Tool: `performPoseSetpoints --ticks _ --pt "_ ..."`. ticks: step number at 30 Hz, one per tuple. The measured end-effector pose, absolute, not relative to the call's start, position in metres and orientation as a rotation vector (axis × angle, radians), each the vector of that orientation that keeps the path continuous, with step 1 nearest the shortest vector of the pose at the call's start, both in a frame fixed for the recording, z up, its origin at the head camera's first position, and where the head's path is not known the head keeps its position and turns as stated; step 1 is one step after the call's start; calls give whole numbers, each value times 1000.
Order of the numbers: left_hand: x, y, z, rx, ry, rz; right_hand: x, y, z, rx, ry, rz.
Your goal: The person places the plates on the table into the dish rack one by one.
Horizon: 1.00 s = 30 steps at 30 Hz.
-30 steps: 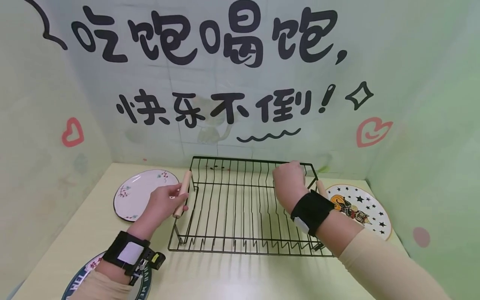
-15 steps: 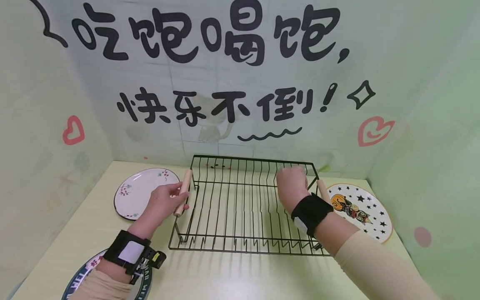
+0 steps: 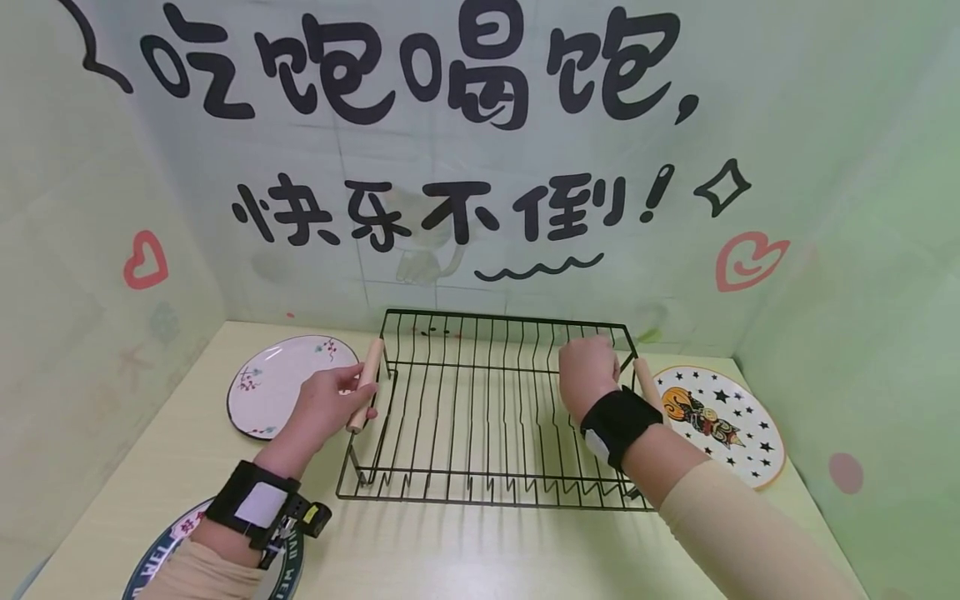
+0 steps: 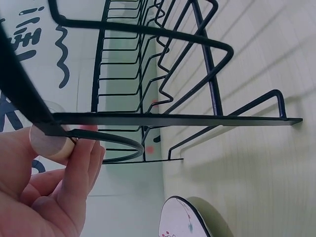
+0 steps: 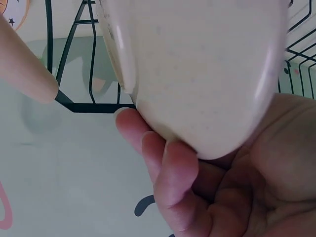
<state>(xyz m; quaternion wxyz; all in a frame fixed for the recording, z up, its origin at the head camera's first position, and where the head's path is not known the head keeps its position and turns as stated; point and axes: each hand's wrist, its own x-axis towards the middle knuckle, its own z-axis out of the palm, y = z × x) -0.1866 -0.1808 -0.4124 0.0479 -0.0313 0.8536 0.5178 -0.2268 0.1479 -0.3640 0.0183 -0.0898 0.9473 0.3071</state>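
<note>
A black wire dish rack stands on the table, with a wooden handle at each end. My left hand grips the left handle, thumb and fingers round it. Over the rack's right part, near the right handle, is my right hand, fingers curled. In the right wrist view that hand's fingertips hold the lower edge of a cream, finely speckled dish with a rounded end and a raised side. Hand and wrist hide this dish in the head view.
A white oval plate with small flowers lies left of the rack. To its right is a white plate with black stars. A blue-rimmed plate lies front left, partly under my left forearm. A printed wall hanging stands close behind.
My right hand has shifted a little to the right and slightly nearer to me over the rack. My left hand has stayed on the left handle, and the rack has not moved.
</note>
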Motion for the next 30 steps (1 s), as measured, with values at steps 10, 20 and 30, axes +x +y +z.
performPoseSetpoints --ticks 10,20,30 --pt "-186 -181 -411 -108 2597 1579 -228 149 -368 -285 2906 976" --pt "-185 -180 -411 -104 2613 1548 -230 161 -370 -194 2980 757" --pt "-185 -180 -411 -129 2574 1619 -223 173 -362 -415 3034 736"
